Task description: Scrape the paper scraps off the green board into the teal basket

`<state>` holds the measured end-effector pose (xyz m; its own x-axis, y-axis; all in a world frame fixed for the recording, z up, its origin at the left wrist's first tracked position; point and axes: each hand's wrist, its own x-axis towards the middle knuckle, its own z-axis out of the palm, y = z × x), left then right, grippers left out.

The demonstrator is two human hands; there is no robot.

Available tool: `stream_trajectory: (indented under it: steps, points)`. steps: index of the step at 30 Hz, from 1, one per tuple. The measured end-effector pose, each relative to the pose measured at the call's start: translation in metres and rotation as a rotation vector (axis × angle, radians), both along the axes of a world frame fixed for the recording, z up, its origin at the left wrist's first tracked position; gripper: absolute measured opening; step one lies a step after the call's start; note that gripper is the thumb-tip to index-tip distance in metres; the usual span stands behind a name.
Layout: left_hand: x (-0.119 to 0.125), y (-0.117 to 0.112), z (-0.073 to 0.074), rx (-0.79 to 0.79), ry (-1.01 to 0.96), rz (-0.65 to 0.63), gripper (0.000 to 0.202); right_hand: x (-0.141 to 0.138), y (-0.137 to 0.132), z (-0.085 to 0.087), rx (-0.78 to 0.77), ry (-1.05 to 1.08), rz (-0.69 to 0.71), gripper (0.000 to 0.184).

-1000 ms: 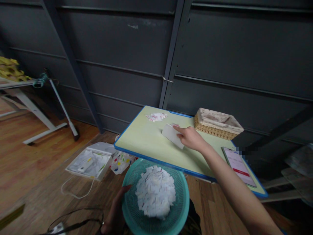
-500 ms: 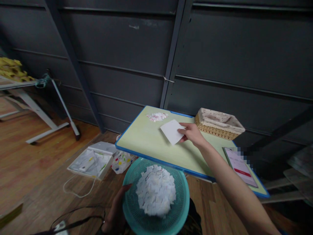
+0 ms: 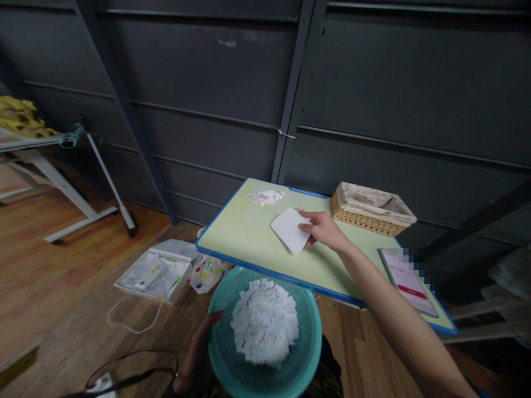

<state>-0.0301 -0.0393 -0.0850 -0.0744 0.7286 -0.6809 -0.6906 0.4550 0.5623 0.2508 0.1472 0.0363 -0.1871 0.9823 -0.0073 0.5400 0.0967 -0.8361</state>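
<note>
My right hand pinches a white square card by its right side, low over the pale green tabletop with its blue edge. Behind the card lies a small pile of pinkish-white paper scraps. Below the table's front edge, my left hand grips the left rim of a teal plastic basket, thumb over the rim and other fingers hidden. A heap of small white paper pieces fills the middle of the basket.
At the table's back right stands a wicker basket with a cloth liner. A phone or tablet lies at the right edge. On the floor to the left are an open white box and a spotted plastic bag. A dark panel wall rises behind.
My right hand has shifted slightly left and toward me, and the card has turned and tilted with it. My left hand and the teal basket stay in place.
</note>
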Motion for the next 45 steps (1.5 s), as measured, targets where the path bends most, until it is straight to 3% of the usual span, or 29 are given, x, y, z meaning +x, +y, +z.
stream_trajectory:
  steps: [4, 9, 12, 16, 19, 25, 34, 36, 40, 45]
  points:
    - [-0.001, 0.001, 0.0, -0.031, -0.008, -0.009, 0.012, -0.001, -0.003, 0.003, -0.002, -0.045, 0.044, 0.038]
    - [-0.008, -0.001, -0.018, -0.015, -0.009, 0.021, 0.038, -0.002, -0.006, 0.007, 0.008, -0.089, 0.112, 0.04]
    - [-0.007, -0.001, -0.017, -0.012, -0.005, 0.029, 0.045, -0.003, -0.007, 0.01, 0.044, -0.167, 0.117, 0.046]
    - [0.0, 0.0, -0.002, -0.025, -0.029, -0.044, 0.031, -0.004, -0.008, 0.012, 0.186, -0.285, 0.119, 0.049]
    - [0.001, 0.0, 0.0, -0.027, -0.021, -0.067, 0.017, -0.007, -0.01, 0.014, 0.275, -0.346, 0.095, 0.049]
    - [-0.003, -0.001, -0.008, 0.006, 0.006, 0.001, 0.01, -0.012, -0.013, 0.017, 0.25, -0.444, 0.118, 0.048]
    - [0.003, 0.002, 0.009, -0.057, -0.054, -0.012, 0.023, -0.007, -0.01, 0.015, 0.279, -0.417, 0.094, 0.048]
    - [0.003, 0.001, 0.009, -0.063, -0.032, 0.002, 0.018, -0.006, -0.009, 0.014, 0.295, -0.441, 0.09, 0.047]
    - [0.002, 0.001, 0.005, -0.036, -0.042, -0.014, 0.007, -0.004, -0.007, 0.013, 0.317, -0.454, 0.079, 0.046]
    - [0.0, 0.001, -0.001, -0.01, -0.063, -0.03, 0.013, -0.003, -0.007, 0.013, 0.253, -0.403, 0.078, 0.048]
